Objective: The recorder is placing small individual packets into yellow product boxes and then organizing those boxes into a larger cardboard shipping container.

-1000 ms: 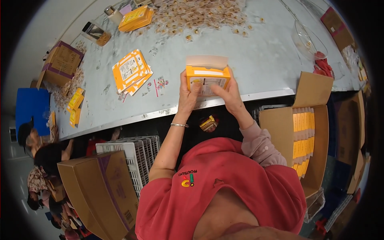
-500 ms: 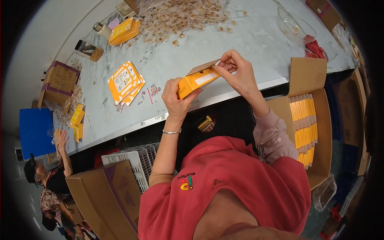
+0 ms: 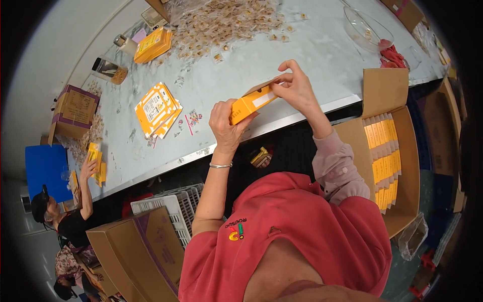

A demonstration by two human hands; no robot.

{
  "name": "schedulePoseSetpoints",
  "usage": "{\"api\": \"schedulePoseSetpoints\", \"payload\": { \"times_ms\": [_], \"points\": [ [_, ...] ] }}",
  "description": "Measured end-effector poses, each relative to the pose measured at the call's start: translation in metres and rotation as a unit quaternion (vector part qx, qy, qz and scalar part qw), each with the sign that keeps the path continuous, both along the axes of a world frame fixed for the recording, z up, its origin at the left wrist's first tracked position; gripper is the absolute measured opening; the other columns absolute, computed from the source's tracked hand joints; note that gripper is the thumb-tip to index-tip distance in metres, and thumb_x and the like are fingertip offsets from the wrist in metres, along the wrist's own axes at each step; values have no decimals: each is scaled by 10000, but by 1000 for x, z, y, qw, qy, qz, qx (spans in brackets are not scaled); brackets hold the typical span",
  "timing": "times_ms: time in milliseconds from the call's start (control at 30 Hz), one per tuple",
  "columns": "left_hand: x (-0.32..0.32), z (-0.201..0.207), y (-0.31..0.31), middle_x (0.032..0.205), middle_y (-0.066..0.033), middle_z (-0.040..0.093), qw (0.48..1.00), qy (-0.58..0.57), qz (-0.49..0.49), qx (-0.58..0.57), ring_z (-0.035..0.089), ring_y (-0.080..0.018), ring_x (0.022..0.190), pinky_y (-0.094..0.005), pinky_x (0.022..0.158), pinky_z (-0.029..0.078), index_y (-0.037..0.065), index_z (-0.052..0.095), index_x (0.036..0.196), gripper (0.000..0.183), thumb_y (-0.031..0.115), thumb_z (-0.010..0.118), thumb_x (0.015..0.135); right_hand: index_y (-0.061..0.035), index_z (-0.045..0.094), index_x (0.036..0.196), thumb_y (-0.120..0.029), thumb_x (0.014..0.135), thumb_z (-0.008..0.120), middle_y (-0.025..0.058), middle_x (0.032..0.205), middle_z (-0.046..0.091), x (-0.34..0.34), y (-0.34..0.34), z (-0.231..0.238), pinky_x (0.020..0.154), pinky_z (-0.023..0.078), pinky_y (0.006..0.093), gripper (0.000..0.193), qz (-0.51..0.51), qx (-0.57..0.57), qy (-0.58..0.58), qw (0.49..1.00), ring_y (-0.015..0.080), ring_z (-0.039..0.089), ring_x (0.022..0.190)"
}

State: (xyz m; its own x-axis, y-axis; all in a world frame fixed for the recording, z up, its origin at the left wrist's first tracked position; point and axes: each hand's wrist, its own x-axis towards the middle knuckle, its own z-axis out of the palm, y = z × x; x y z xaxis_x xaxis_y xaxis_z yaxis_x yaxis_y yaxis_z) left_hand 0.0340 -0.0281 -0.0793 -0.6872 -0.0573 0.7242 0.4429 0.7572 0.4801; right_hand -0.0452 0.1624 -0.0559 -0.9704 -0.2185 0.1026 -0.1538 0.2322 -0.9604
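A small orange carton (image 3: 245,107) with a white strip along its side is held up over the table's front edge. My left hand (image 3: 225,126) is closed around its left end, thumb beneath and fingers over the top. At the other end, the thumb and fingertips of my right hand (image 3: 298,89) pinch the raised brown flap (image 3: 259,86) and the carton edge; the index finger is lifted away. What lies inside the carton is hidden. Left of my hands rests a stack of flat orange-and-white cartons (image 3: 157,109), with a small clear packet of coloured pieces (image 3: 192,121) beside it.
Many tiny clear packets (image 3: 226,25) are heaped at the back. An open cardboard box (image 3: 410,171) full of orange cartons stands at my right. A clear bowl (image 3: 366,30) and red gloves (image 3: 393,56) lie far right. A co-worker's hand (image 3: 88,168) touches yellow cartons at the left.
The carton and both my hands have shifted slightly to the right in view. My right index finger has lifted off. The co-worker's raised hand has come down onto the yellow cartons.
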Motion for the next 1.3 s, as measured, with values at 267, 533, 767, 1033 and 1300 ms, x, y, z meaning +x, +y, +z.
{"api": "schedulePoseSetpoints", "payload": {
  "times_ms": [267,533,767,1033,1300],
  "points": [
    [1,8,2,822,-99,627,948,-129,-75,281,613,-221,733,-295,676,486,22,576,949,439,208,821,636,-61,384,1290,-228,861,612,61,1112,577,22,22,7,740,491,248,514,174,-96,-121,973,128,563,964],
    [-14,30,33,759,-102,625,982,-154,-108,-20,606,-240,670,-298,626,484,30,600,932,431,297,791,653,-61,421,1285,-186,723,730,118,1276,458,34,53,51,864,464,346,654,-26,182,362,914,228,595,986],
    [-20,57,79,711,-54,596,944,-185,-270,33,549,-117,663,-241,607,442,13,599,937,309,208,711,725,-53,576,962,-358,695,689,139,818,628,50,112,77,676,462,423,421,141,325,205,912,342,599,789],
    [-7,67,198,953,-101,631,835,-224,-493,97,582,-181,930,-316,825,434,-9,571,1111,578,508,503,861,-59,568,1110,-286,728,692,143,994,612,184,262,36,814,456,388,461,-97,227,109,963,319,579,916],
    [-17,27,225,959,-58,635,764,-450,-463,-5,576,-127,890,-254,822,446,0,567,1133,279,134,577,888,-106,483,1088,-166,766,648,139,1047,603,349,515,-98,801,446,413,367,-558,510,-166,633,325,565,997]
  ]
}}
